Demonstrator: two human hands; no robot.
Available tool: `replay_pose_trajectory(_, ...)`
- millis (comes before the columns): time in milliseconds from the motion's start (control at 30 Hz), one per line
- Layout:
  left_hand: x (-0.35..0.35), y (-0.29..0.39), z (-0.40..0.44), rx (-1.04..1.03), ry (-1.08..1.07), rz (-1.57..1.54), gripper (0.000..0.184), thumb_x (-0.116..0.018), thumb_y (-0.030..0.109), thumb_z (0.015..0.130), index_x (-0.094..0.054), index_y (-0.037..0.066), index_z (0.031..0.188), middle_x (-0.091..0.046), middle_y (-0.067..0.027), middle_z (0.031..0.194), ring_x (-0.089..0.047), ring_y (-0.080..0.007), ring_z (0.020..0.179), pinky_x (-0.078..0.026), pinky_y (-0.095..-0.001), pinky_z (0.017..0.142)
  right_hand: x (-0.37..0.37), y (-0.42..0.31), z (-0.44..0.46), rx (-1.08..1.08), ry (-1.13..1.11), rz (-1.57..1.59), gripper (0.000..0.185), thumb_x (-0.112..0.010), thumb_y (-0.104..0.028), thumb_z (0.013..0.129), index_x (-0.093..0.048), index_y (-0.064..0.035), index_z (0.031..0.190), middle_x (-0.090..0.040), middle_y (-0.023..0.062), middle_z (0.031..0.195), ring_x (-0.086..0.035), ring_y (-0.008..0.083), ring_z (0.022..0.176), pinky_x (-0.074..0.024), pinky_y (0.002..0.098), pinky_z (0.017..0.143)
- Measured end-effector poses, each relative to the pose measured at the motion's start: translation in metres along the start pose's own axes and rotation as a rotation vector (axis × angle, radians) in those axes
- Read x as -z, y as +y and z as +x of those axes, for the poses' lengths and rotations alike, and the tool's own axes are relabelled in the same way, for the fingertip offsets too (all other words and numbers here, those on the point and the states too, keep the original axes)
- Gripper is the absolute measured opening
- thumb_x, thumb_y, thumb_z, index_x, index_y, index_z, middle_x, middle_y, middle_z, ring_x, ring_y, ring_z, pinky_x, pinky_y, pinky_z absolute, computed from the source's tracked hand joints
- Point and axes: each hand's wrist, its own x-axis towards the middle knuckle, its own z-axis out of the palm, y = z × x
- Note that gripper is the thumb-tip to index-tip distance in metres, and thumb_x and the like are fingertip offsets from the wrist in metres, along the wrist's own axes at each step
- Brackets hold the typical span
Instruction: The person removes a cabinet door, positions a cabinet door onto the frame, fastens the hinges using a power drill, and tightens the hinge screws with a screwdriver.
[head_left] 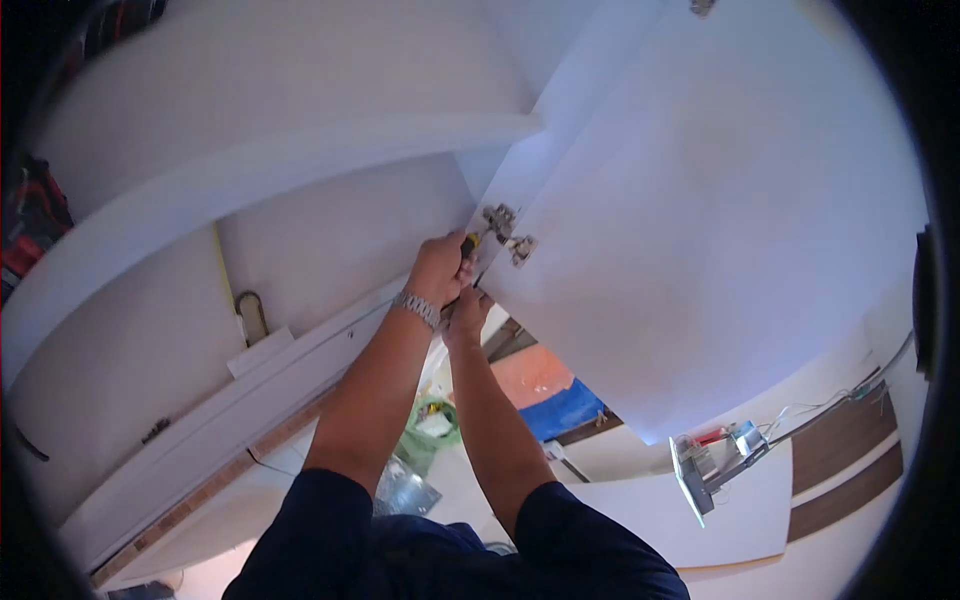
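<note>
My left hand (438, 268), with a metal-band watch (417, 308) at the wrist, is closed around the dark and yellow handle of a screwdriver (469, 244). The screwdriver's tip end points at a metal hinge (499, 219) on the white cabinet's side panel. The hinge's other part (521, 249) sits on the open white door (690, 250). Just below, my right hand (466, 316) is closed at the cabinet's lower edge near the door's bottom corner. What its fingers grip is partly hidden.
A curved white shelf (250, 175) spans the cabinet above my hands. A yellow tape measure strip (221, 265) stands inside at left, and red-black tools (35, 225) lie at the far left. Below are a green bag (425, 440) and a panel with wired parts (690, 480).
</note>
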Motion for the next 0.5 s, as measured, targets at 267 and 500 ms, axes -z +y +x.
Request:
replay_pose_trajectory(267,-0.056,0.02,-0.115,-0.472,0.013,0.293,0.024,-0.059,0.018,0.095,-0.055,-0.003,0.106,-0.054,-0.0055,0.073,-0.046,-0.0088,0.056,-0.039,-0.0239,0.05,0.005,0.011,0.007,0.024,0.021,0.035,0.078,-0.071,-0.002,0.078,-0.029,-0.0036,0.143,-0.042,0.0145,0.141,-0.048,0.0283,0.124,-0.0403,0.0393,0.103)
replay_pose_trajectory(500,-0.197,0.158,-0.114,-1.466,-0.015,0.99,0.031,-0.065,0.019,0.089,-0.061,-0.001,0.112,-0.067,-0.0182,0.102,-0.064,-0.031,0.091,-0.051,-0.0367,0.084,0.004,0.008,0.008,0.103,0.052,-0.148,0.089,-0.075,-0.008,0.073,-0.025,-0.0055,0.147,-0.039,0.0129,0.142,-0.042,0.0285,0.128,-0.0341,0.04,0.109)
